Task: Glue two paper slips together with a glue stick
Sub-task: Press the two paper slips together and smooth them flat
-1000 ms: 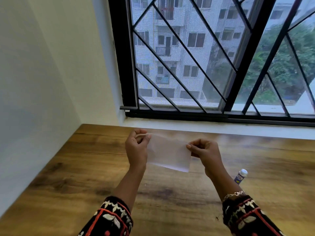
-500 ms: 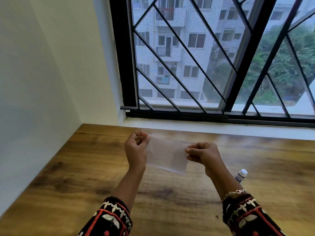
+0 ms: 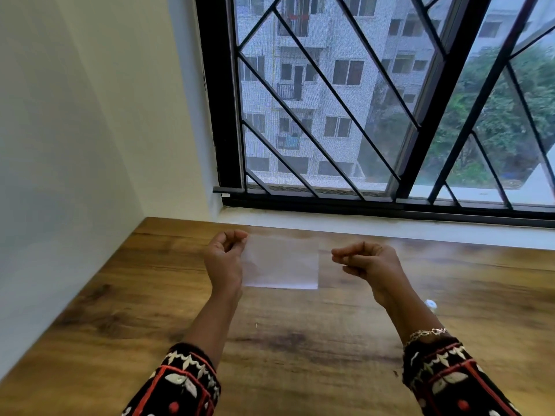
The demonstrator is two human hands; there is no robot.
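Window (image 3: pixel 216 85): black frame with diagonal grille bars and mesh, spanning the far side; a pale apartment block and green trees show through it. Wall (image 3: pixel 75 130): plain, off-white, closing the left side and meeting the window at the corner. Table (image 3: pixel 300 340): wood-grain top, running from the near edge to the sill. Sill (image 3: pixel 390 225): white strip between the table's far edge and the window frame. Left sleeve (image 3: pixel 180 382) and right sleeve (image 3: pixel 447 379): black fabric with red and white embroidery, both at the lower edge. Paper slip (image 3: pixel 282 262): white, thin, rectangular, held up over the middle of the table, face toward the camera; whether it is one layer or two cannot be told. Left hand (image 3: pixel 223 259): thumb and fingertips pinch the slip's upper left corner, and the hand covers its left edge. Right hand (image 3: pixel 372 262): just beside the slip's right edge and apart from it, fingers curled in, thumb against forefinger, gripping nothing visible. Bracelet (image 3: pixel 425 334): metal chain on the right wrist. Glue stick (image 3: pixel 431 304): on the table to the right, mostly hidden behind the right forearm; only its white end shows.
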